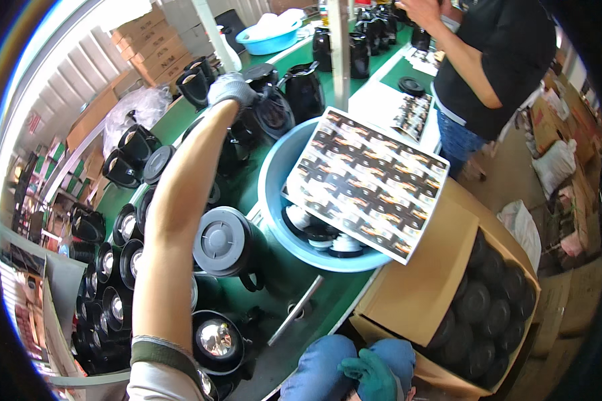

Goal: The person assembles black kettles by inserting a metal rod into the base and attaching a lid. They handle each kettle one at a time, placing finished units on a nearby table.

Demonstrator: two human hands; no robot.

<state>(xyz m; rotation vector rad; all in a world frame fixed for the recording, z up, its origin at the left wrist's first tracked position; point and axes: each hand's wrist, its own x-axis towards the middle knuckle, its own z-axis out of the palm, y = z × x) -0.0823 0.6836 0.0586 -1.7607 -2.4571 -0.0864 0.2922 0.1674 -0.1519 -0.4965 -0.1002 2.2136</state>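
My left hand (231, 91), in a grey glove, stretches far forward along the bench. Its fingers curl at the top of a black jug (273, 112); the fingertips are hidden. Beside that jug stands another black jug (304, 92). My right hand (370, 375), in a green glove, lies low over my knees, its fingers loosely apart with nothing seen in them. Under my left forearm, a large black jug with a grey round lid (223, 239) stands on the green bench. Nearer to me is an open black vessel with a shiny inside (217, 341).
A blue basin (269, 180) holds black and white parts beneath a printed sheet (371, 180). Right of my knees, an open carton (408, 284) contains several black round pieces. Many black vessels (117, 304) crowd the left. A person in black (508, 67) stands across, at far right.
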